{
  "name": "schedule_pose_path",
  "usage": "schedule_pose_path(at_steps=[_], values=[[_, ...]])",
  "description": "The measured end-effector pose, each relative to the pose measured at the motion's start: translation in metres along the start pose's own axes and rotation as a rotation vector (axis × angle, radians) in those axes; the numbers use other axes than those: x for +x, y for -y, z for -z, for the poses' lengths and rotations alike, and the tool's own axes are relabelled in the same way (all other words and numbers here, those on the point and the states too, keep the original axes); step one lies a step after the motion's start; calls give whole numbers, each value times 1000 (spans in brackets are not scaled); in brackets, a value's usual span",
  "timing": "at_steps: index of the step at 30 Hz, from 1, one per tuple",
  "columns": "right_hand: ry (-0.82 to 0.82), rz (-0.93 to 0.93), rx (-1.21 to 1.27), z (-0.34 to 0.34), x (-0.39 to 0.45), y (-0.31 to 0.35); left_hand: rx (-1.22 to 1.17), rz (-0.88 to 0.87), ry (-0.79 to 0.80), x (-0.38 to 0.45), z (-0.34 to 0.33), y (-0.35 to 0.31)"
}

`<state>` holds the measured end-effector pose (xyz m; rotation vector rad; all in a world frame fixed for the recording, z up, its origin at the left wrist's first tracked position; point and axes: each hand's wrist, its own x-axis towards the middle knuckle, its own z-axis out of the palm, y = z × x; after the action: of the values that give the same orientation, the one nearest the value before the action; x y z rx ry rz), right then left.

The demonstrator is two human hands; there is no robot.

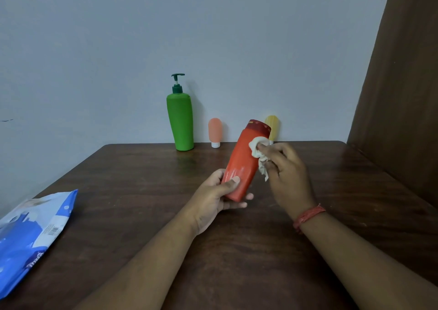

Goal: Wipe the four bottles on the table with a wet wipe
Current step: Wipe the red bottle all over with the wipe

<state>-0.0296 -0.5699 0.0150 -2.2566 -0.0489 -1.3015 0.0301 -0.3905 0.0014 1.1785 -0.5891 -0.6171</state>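
Head view: the left hand (219, 194) grips the base of the orange bottle (244, 162), thumb across its front, holding it tilted above the table (142, 214) near centre, cap toward 1 o'clock. The right hand (288, 174) pinches a crumpled wipe (258, 153) against the bottle's upper side. At 12 o'clock by the wall stand the green pump bottle (180, 120), pink tube (215, 131) and yellow tube (273, 124). Wipes pack (30, 236) lies at 8 o'clock.
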Motion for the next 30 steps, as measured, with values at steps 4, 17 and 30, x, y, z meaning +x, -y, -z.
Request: schedule_pose_path(at_steps=[4,17,30], values=[[102,73,83,-9,-7,12,-64,-15,-32,2,1,1],[25,-259,306,-11,-6,11,-11,19,35,1,-2,5],[-260,-589,738,-3,9,9,252,19,113,2,-1,5]])
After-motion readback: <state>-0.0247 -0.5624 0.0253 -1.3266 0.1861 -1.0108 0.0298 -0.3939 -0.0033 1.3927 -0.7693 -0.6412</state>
